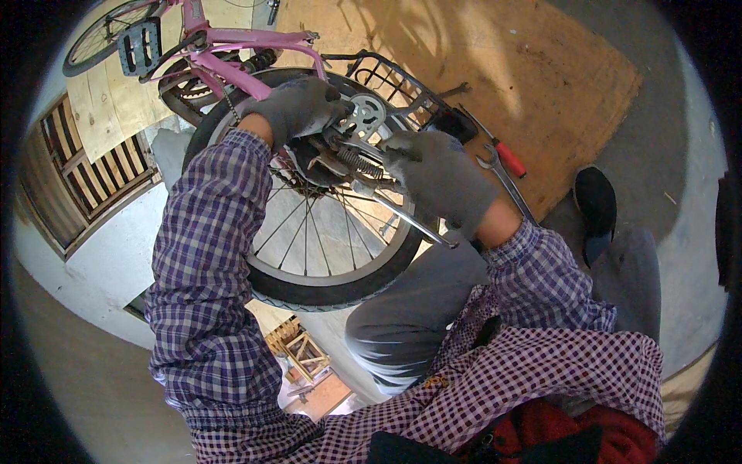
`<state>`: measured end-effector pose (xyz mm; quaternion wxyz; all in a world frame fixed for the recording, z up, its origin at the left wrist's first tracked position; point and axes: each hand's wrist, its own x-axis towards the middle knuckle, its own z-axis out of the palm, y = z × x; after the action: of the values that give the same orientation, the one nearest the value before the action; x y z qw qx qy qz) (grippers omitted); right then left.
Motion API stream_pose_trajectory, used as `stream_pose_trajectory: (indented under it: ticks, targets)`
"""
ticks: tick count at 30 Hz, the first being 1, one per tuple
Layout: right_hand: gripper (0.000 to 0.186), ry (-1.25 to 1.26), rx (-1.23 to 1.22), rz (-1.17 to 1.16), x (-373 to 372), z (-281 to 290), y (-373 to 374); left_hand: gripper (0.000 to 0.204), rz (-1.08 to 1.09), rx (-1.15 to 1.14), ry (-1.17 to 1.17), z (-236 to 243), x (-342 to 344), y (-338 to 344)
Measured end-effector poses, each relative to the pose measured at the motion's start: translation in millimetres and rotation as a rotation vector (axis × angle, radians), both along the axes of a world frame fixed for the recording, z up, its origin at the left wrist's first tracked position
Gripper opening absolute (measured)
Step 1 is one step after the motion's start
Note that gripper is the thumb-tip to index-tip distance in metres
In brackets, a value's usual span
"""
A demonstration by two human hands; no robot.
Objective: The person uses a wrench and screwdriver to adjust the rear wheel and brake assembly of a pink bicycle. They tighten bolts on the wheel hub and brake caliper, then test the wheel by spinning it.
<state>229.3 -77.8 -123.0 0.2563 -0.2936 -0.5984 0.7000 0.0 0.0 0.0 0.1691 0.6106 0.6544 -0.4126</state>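
Observation:
A pink bicycle (232, 58) lies with its rear wheel (325, 271) toward me. My left hand (297, 108), in a grey glove, grips the metal parts at the rear hub beside a round silver disc (365, 116). My right hand (440, 178), also gloved, is closed on a long silver wrench (413, 222) set against the hub, near a coiled spring (358, 162). Both forearms wear purple checked sleeves.
A red-handled screwdriver (506, 155) and a silver spanner (502, 179) lie on a plywood sheet (541, 69) to the right. A black wire rack (386, 73) sits behind the wheel. My grey-trousered knee (417, 309) and black shoe (595, 205) are below right. Wooden pallets (85, 170) stand at left.

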Motion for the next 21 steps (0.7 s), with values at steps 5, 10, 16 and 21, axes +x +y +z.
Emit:
stream_pose_trajectory:
  ticks: [5,10,16,21]
  targets:
    - [0.031,0.116,0.221,-0.087,-14.7,-21.5,-0.5,0.048,0.06,-0.013,-0.006,0.3,-3.2,0.2]
    - [0.028,0.09,0.177,-0.1,-10.4,-17.4,-5.2,0.041,-0.299,-0.045,-0.155,-11.6,-32.1,1.6]
    - [0.023,0.09,0.323,-0.209,-16.9,-8.7,-8.5,0.041,-0.061,-0.004,-0.01,-0.7,3.4,-0.2]
    - [0.024,0.107,0.198,-0.203,-12.6,-7.2,-16.0,0.047,0.108,-0.099,0.057,5.6,26.2,9.7]
